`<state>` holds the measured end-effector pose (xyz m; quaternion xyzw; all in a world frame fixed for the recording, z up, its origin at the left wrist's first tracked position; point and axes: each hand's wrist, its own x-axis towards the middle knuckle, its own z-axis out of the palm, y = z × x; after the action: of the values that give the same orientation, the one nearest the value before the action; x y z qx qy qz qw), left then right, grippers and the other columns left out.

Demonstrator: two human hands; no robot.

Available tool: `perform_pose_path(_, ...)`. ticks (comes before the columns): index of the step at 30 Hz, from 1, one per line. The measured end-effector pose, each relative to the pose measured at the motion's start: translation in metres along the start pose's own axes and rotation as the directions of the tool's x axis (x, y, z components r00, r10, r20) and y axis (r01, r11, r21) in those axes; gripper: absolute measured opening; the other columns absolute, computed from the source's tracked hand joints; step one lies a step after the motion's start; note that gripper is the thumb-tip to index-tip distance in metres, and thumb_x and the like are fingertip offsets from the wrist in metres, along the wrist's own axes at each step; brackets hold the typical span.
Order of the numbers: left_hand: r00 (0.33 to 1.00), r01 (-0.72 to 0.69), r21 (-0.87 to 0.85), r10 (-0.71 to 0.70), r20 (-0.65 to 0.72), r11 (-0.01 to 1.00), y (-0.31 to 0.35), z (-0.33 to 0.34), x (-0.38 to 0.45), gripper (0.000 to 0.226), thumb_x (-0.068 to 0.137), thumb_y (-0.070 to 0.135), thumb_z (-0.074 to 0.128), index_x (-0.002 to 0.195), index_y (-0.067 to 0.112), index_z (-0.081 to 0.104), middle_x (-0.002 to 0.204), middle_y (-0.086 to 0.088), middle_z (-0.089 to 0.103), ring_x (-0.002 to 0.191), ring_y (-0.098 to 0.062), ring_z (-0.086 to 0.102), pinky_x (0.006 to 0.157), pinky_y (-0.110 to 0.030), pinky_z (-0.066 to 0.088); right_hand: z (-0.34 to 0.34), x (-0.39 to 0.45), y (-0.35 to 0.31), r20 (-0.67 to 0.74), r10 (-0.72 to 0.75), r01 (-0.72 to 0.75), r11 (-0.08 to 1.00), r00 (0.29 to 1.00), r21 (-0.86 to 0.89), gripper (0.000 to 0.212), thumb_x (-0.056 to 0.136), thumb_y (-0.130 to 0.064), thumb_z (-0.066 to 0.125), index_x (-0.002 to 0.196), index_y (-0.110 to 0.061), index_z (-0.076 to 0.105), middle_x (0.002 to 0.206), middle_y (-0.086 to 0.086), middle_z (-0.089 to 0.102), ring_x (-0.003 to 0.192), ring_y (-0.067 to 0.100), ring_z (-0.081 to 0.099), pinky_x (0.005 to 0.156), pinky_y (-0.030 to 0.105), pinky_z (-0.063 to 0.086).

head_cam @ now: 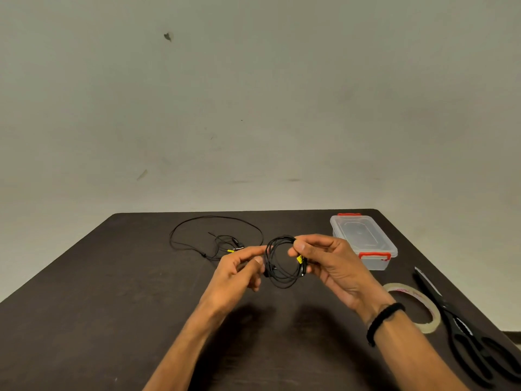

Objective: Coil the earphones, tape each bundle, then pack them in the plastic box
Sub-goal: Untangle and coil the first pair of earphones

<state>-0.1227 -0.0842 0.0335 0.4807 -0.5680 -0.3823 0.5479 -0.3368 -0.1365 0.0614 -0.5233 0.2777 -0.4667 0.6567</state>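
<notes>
Pinching black coiled earphones (pixel 282 261)

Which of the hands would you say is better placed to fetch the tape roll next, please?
Probably the right hand: the tape roll and scissors lie on its side of the table, just beyond that wrist. The left hand also pinches the coiled earphones, so it could keep the bundle together.
</notes>
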Motion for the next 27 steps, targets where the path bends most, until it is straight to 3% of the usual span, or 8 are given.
perform_pose_path(7, 0.994, -0.015, 0.004, 0.015, 0.112, 1.0, 0.005, 0.0, -0.006, 0.021, 0.1, 0.007, 0.064, 0.117, 0.006, 0.075, 0.072, 0.009, 0.066, 0.066, -0.012, 0.06, 0.068, -0.027, 0.053, -0.002, -0.002, -0.003, 0.008, 0.059, -0.06, 0.99, 0.998, 0.124, 0.031, 0.072, -0.02, 0.088, 0.1, -0.008, 0.085, 0.094, 0.017, 0.081, 0.072, 0.013, 0.074, 0.058, 0.019, 0.058)
perform_pose_path(15, 0.997, -0.05, 0.03, 0.048, 0.057, 0.998, 0.001, -0.001, -0.001, 0.014, 0.092, 0.021, 0.076, 0.104, 0.016, 0.082, 0.089, -0.015, 0.073, 0.069, -0.014, 0.063, 0.068, -0.028, 0.055, 0.003, -0.005, -0.002, 0.052, 0.089, -0.095, 0.988, 0.995, 0.121, 0.019, 0.081, -0.014, 0.081, 0.099, -0.008, 0.085, 0.092, 0.015, 0.08, 0.074, 0.014, 0.074, 0.06, 0.019, 0.059)
perform_pose_path(21, 0.999, -0.01, -0.131, 0.015, 0.04, 0.991, 0.0, 0.008, -0.002, 0.015, 0.083, 0.025, 0.085, 0.096, 0.019, 0.084, 0.089, -0.003, 0.079, 0.075, -0.01, 0.069, 0.067, -0.026, 0.058, 0.01, -0.005, 0.0, 0.025, 0.005, -0.004, 1.0, 1.0, -0.013, 0.017, 0.081, -0.015, 0.081, 0.096, -0.007, 0.085, 0.095, 0.021, 0.08, 0.08, 0.019, 0.077, 0.059, 0.019, 0.059)
perform_pose_path(27, 0.983, 0.138, -0.299, -0.093, 0.16, 0.944, -0.001, 0.008, -0.007, 0.035, 0.079, 0.032, 0.085, 0.106, 0.009, 0.081, 0.097, -0.01, 0.078, 0.089, -0.016, 0.071, 0.079, -0.032, 0.06, 0.011, -0.003, 0.004, -0.046, -0.147, 0.133, 0.964, 0.988, -0.231, 0.013, 0.083, -0.015, 0.083, 0.095, -0.01, 0.083, 0.089, 0.016, 0.082, 0.079, 0.016, 0.079, 0.059, 0.019, 0.058)
